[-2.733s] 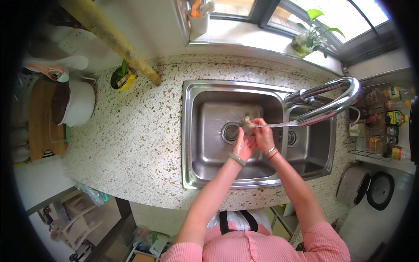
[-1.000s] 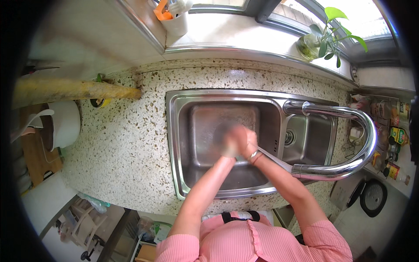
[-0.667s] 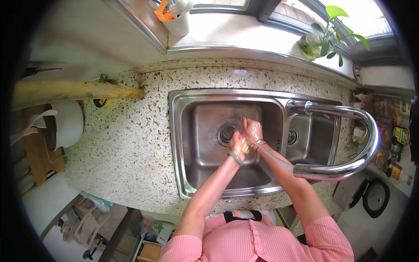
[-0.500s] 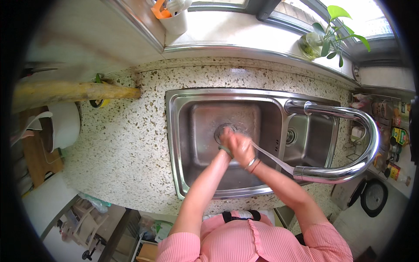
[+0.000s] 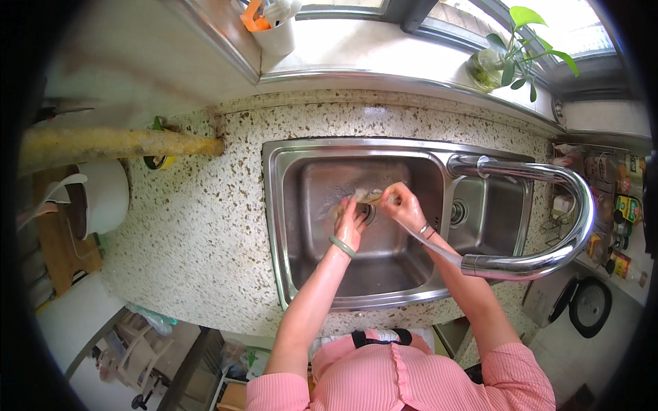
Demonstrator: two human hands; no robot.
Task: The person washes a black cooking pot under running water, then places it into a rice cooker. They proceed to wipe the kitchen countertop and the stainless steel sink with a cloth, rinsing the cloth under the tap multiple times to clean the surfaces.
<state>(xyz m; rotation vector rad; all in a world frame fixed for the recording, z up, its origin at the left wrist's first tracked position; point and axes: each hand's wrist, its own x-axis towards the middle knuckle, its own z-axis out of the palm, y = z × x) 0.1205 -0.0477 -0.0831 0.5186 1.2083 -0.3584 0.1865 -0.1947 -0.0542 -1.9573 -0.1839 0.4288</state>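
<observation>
Over the larger basin of a steel double sink (image 5: 274, 226), my left hand (image 5: 349, 225) is open, its wet fingers apart, a green bangle on its wrist. My right hand (image 5: 404, 207) is beside it, fingers curled in; whether they hold anything small is hidden. From the curved chrome tap (image 5: 584, 219), a water stream (image 5: 439, 248) runs toward my right hand. A pale, yellowish streak shows between the hands, too blurred to name. The drain (image 5: 369, 214) lies partly behind my left fingers. A gap separates the two hands.
The speckled counter (image 5: 192, 226) surrounds the sink. A yellow pole-like thing (image 5: 137, 144) juts in from the left, above a white pot (image 5: 106, 198). On the sill are a plant in a glass jar (image 5: 485, 70) and a white cup (image 5: 277, 38). Packets fill a rack (image 5: 620, 198) at right.
My hands were clasped together over the drain and have parted. The left moved slightly left with fingers spread; the right moved right and up. Water still runs.
</observation>
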